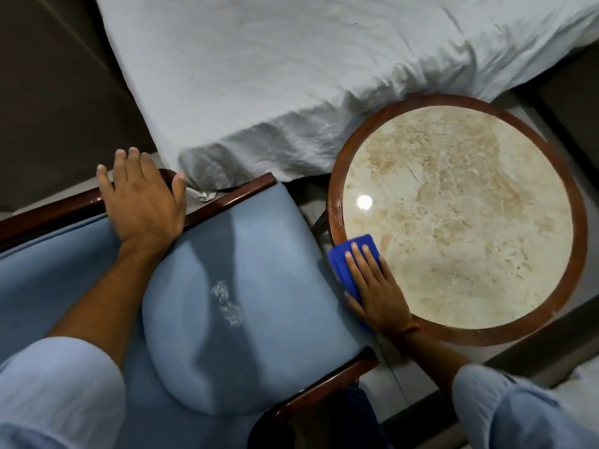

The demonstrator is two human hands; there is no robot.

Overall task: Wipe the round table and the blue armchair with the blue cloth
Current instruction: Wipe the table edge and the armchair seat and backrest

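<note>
The round table (460, 218) has a beige marble top inside a brown wooden rim and stands at the right. My right hand (376, 286) lies flat on the folded blue cloth (350, 257), pressing it onto the table's near-left edge. The blue armchair (246, 286) fills the lower left, with a worn whitish patch on its seat cushion. My left hand (142, 199) rests with its fingers spread on the chair's dark wooden arm rail (58, 212).
A bed with a wrinkled white sheet (291, 76) runs across the top, close behind both chair and table. Dark furniture (48, 92) stands at the far left. A narrow strip of floor (398, 380) separates the chair from the table.
</note>
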